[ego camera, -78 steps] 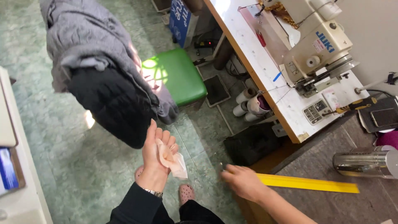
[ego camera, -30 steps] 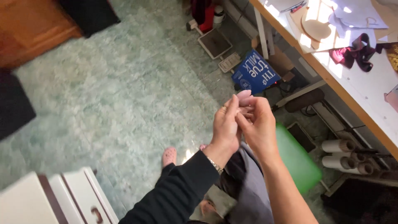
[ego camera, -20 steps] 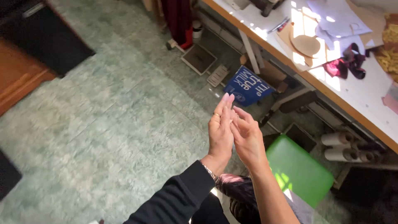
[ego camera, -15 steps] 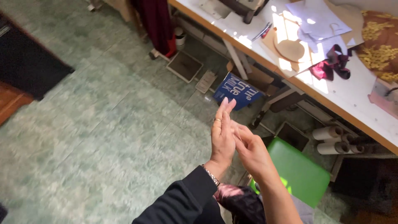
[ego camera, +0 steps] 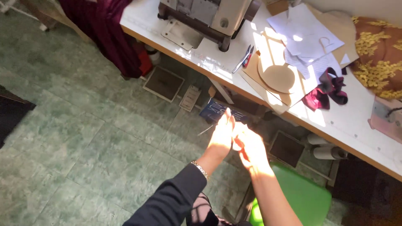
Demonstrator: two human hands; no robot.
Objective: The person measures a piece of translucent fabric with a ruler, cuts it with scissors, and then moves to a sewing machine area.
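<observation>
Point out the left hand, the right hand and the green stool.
left hand [ego camera: 222, 134], head view, on the sunlit back of the hand.
right hand [ego camera: 250, 147], head view, on the back of the hand.
green stool [ego camera: 303, 196], head view, on the seat top.

White table [ego camera: 201, 56] bears sewing machine [ego camera: 209, 16]; papers [ego camera: 303, 35]; cardboard [ego camera: 276, 77].

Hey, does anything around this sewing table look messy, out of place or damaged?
Nothing looks damaged. The paper sheets lie in a loose, crooked pile, and crumpled dark red fabric scraps sit beside them on the white table. Both hands are pressed together in glare.
</observation>
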